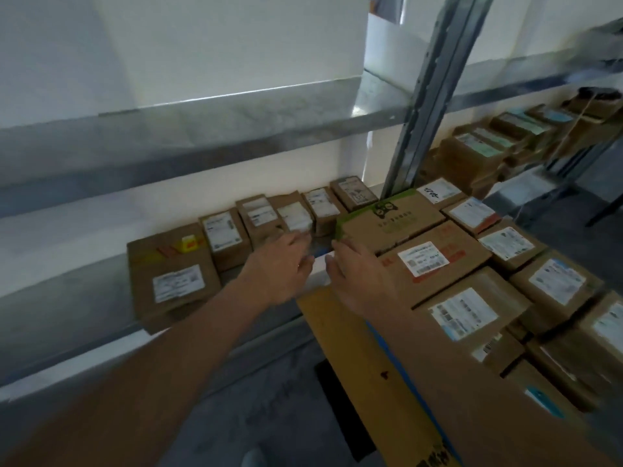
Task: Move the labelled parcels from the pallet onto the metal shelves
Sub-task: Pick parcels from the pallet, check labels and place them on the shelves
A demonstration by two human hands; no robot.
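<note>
You get dim, flat indoor light. A bright glare streak runs along the grey metal upper shelf; below that shelf lies soft shadow. Motion blur smears the whole view, worst toward the right edge, and wide-angle distortion bends the shelf lines.

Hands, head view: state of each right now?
Left hand: fingers extended toward small parcel on shelf; blurred, grip cannot be told.
Right hand: open, holding nothing.

2 hands, 6 parcels along 1 metal shelf.
</note>
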